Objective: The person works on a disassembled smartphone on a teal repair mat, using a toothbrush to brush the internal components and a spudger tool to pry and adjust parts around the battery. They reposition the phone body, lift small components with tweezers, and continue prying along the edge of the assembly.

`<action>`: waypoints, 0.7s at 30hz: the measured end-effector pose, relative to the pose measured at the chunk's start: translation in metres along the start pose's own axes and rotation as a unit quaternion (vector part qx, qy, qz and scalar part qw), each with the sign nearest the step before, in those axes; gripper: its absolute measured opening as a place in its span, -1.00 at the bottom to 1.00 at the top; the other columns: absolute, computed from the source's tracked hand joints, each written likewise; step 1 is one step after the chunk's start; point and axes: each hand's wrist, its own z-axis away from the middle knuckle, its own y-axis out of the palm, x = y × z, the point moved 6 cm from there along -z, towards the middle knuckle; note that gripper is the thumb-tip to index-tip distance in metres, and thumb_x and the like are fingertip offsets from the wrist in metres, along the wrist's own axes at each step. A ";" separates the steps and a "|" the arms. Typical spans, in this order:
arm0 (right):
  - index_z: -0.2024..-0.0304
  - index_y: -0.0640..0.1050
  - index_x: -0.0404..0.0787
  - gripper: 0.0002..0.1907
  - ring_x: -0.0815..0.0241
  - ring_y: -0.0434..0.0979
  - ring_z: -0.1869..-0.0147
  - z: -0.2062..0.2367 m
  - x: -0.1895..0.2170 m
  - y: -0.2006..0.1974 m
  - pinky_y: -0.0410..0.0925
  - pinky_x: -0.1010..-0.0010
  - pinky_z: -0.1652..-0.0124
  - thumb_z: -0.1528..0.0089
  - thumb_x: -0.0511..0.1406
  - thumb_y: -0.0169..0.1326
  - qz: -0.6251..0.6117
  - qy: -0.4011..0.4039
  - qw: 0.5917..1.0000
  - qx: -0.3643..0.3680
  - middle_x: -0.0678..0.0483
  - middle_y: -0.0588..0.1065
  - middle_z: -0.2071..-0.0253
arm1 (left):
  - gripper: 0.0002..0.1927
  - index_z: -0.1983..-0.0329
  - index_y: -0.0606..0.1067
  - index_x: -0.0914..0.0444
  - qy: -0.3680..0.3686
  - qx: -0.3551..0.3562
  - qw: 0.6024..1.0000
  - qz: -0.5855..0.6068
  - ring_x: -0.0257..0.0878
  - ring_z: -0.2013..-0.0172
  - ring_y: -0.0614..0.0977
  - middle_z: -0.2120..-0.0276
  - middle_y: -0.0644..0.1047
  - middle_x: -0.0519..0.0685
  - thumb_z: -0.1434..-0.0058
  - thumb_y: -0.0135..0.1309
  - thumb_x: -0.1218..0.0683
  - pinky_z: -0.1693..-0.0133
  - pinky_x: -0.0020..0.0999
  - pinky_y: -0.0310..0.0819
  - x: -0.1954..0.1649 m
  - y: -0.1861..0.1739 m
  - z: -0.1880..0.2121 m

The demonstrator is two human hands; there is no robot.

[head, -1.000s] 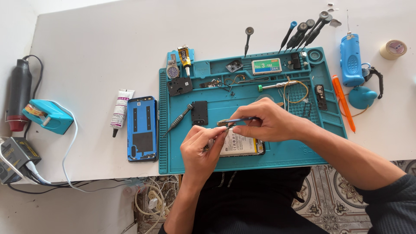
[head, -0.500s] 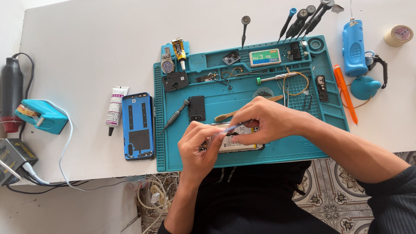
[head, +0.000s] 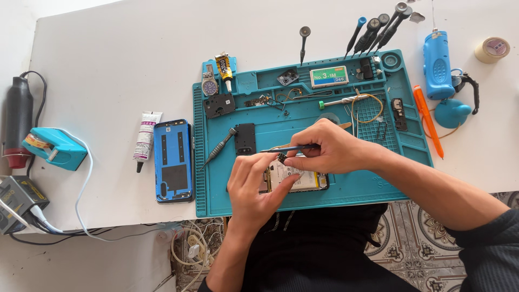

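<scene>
An opened phone (head: pixel 303 181) with its battery showing lies on the teal repair mat (head: pixel 335 189) near the front edge. My left hand (head: pixel 254 186) rests on the phone's left end, fingers pinching at a small dark part (head: pixel 281 158) just above it. My right hand (head: pixel 330 148) holds thin blue tweezers (head: pixel 286 148) pointing left, and the tips meet that small part. A dark screwdriver (head: pixel 219 147) and a black cover plate (head: pixel 245 138) lie on the mat to the left of my hands.
A blue phone back cover (head: pixel 173 160) and a glue tube (head: pixel 145 138) lie left of the mat. Screwdrivers (head: pixel 378 27), a blue tool (head: pixel 437 64), an orange pry stick (head: pixel 427 119) and tape roll (head: pixel 492 50) sit at the back right. A heat gun (head: pixel 19 116) and cables occupy the far left.
My hands have come up a little off the phone, and the tweezers now carry a small dark part between both hands. The view has shifted slightly.
</scene>
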 end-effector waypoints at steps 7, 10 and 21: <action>0.44 0.63 -0.25 -0.79 0.45 0.12 0.68 0.004 0.001 -0.002 0.02 0.48 0.64 -0.20 -0.24 0.27 -0.022 -0.010 1.000 -0.012 0.24 0.25 0.76 | -0.53 -0.05 0.56 0.24 -0.005 -0.015 0.999 -0.045 -0.17 0.14 0.60 0.13 0.59 -0.07 -0.13 0.46 0.04 0.13 -0.29 0.51 -0.008 0.006 -0.003; 0.43 0.65 -0.24 -0.81 0.45 0.11 0.68 0.006 -0.002 -0.005 0.01 0.48 0.63 -0.20 -0.25 0.26 -0.036 -0.005 0.999 -0.028 0.23 0.23 0.78 | -0.51 0.00 0.56 0.24 -0.011 -0.021 0.995 -0.101 -0.19 0.16 0.59 0.17 0.60 -0.10 -0.06 0.46 0.00 0.12 -0.23 0.34 -0.013 0.007 -0.002; 0.47 0.57 -0.27 -0.74 0.54 0.10 0.56 0.019 -0.021 -0.028 -0.01 0.52 0.58 -0.27 -0.26 0.24 -0.048 0.032 0.978 -0.201 0.30 0.24 0.67 | -0.49 -0.04 0.56 0.24 0.022 0.051 0.998 -0.043 -0.17 0.09 0.57 0.12 0.60 -0.09 -0.07 0.44 -0.01 0.00 -0.20 0.30 -0.029 0.034 -0.003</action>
